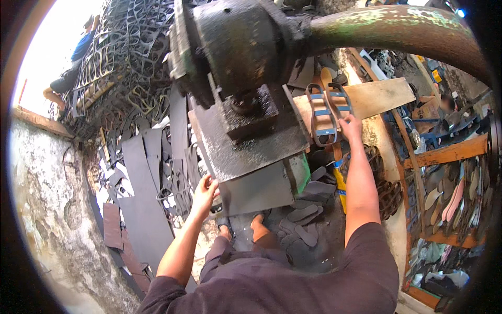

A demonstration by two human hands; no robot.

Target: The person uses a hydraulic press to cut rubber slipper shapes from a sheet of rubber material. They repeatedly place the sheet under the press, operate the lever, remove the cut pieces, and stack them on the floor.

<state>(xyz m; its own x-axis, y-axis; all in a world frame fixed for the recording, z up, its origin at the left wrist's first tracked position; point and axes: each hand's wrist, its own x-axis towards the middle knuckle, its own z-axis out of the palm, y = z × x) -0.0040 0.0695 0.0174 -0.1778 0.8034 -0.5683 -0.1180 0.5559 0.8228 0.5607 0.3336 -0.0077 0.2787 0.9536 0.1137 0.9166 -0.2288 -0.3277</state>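
A heavy dark press machine [235, 57] looms over a flat black press plate [251, 141]. Under it lies a dark rubber sheet [261, 188]. My left hand [205, 189] grips the left edge of that sheet, fingers curled. My right hand [349, 127] reaches up to a wooden board [376, 97] and rests on the lower end of a sole-shaped metal cutting die [320, 112] with blue bands; a second die [339, 99] lies beside it. Cut black soles [306, 214] are piled on the floor by my feet.
Black rubber sheets [141, 178] and punched-out scrap webs [125, 47] are heaped at the left against a rough wall [57, 209]. A curved rusty green arm [397, 29] arches over the right. Shelves of coloured soles [449, 199] stand at right. Another person's head [447, 102] shows far right.
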